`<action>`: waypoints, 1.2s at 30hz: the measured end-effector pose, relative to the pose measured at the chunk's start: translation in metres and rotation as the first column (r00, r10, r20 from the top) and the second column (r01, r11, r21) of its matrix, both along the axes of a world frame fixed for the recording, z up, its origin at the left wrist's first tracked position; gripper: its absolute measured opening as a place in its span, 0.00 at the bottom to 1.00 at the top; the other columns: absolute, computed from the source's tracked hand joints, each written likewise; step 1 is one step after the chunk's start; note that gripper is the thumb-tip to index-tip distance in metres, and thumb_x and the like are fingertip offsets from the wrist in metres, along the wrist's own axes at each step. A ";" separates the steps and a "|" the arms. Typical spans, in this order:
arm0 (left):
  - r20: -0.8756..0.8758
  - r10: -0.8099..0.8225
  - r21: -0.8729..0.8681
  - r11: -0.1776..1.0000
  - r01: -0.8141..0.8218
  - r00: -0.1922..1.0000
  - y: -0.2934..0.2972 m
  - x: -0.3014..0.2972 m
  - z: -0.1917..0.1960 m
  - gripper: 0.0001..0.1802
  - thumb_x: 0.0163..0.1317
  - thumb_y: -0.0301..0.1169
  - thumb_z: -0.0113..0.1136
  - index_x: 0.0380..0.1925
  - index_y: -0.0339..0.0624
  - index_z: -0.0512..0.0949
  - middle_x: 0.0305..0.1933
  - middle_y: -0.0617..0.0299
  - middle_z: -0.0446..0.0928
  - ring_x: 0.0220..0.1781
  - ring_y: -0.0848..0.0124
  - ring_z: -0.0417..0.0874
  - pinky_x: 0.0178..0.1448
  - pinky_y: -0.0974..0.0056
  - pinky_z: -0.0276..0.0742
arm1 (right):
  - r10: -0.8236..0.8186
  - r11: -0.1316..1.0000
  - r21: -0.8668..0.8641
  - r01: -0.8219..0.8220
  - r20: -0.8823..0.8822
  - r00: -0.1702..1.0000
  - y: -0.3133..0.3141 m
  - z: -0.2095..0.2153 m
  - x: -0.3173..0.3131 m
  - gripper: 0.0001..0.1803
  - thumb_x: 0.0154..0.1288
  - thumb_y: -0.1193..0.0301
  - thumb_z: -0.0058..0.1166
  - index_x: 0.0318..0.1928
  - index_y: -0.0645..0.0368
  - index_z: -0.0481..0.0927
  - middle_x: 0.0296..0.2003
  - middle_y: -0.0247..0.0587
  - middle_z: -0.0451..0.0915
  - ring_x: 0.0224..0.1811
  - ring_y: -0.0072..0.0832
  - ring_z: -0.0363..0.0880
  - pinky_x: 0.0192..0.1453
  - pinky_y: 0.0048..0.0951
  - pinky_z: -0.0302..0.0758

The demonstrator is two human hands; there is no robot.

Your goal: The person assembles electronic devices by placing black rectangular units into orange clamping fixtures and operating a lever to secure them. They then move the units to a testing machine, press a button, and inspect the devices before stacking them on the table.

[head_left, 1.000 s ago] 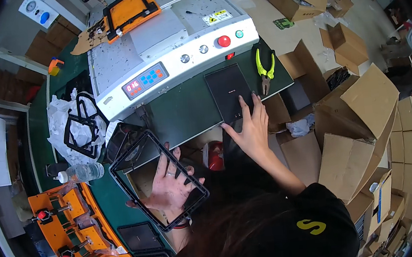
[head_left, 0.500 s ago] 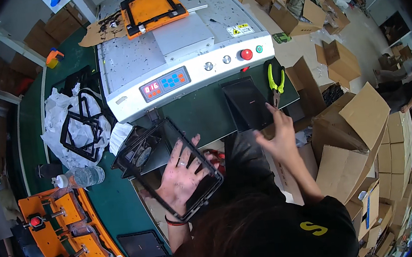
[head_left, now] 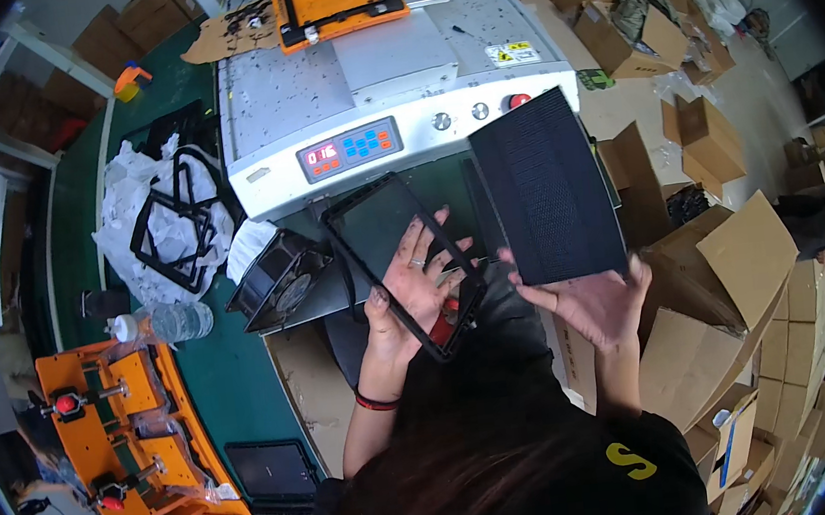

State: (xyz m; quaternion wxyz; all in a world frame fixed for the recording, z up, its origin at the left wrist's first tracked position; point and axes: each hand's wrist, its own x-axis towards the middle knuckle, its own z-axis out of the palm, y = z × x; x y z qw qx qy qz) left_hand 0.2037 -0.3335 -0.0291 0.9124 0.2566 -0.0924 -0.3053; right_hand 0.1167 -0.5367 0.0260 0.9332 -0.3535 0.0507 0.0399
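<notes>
My left hand [head_left: 413,283] holds a black rectangular frame [head_left: 358,196] upright and tilted, its thumb hooked over the near-left bar; its other fingers show through the frame's opening, spread apart. To its right, my right hand [head_left: 599,313] grips the lower edge of a flat black panel with fine ribs [head_left: 548,188], which stands raised above the bench. The two pieces are apart. A black fan [head_left: 286,279] stands just left of the frame, with white paper at its top.
Behind the hands stands a white machine [head_left: 274,184] with a control panel; an orange fixture [head_left: 336,4] lies on top. At left are a white plastic bag [head_left: 124,238] with black frames, a clear bottle [head_left: 178,322] and orange clamps [head_left: 83,423]. Cardboard boxes [head_left: 734,254] crowd the right.
My right hand has taken hold of the black panel and raised it off the bench; it now covers the green pliers' place. My left hand has shifted right with the frame, thumb now over its bar.
</notes>
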 end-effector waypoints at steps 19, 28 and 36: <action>0.206 0.116 0.080 0.988 -0.134 0.972 -0.006 -0.002 0.012 0.57 0.52 0.63 0.57 0.71 0.46 0.41 0.74 0.48 0.45 0.73 0.53 0.53 0.73 0.49 0.54 | 0.270 0.071 -0.882 0.465 0.466 0.842 0.049 0.013 0.007 0.39 0.25 0.58 0.68 0.50 0.50 0.83 0.55 0.59 0.68 0.49 0.50 0.69 0.57 0.46 0.68; 0.290 0.146 0.047 0.985 -0.166 0.946 -0.001 -0.007 0.004 0.77 0.25 0.71 0.67 0.71 0.47 0.40 0.74 0.45 0.44 0.73 0.51 0.53 0.72 0.47 0.55 | 0.283 0.046 -0.885 0.463 0.456 0.844 0.054 0.010 0.006 0.40 0.25 0.56 0.68 0.50 0.48 0.83 0.56 0.60 0.69 0.50 0.51 0.71 0.62 0.55 0.63; 0.330 0.128 0.063 0.986 -0.157 0.935 -0.008 -0.015 -0.008 0.47 0.62 0.60 0.44 0.72 0.46 0.42 0.75 0.49 0.43 0.73 0.51 0.53 0.73 0.50 0.53 | 0.368 -0.284 -0.816 0.503 0.391 0.843 0.063 0.033 -0.002 0.40 0.32 0.45 0.69 0.52 0.45 0.81 0.56 0.54 0.71 0.58 0.55 0.68 0.66 0.69 0.48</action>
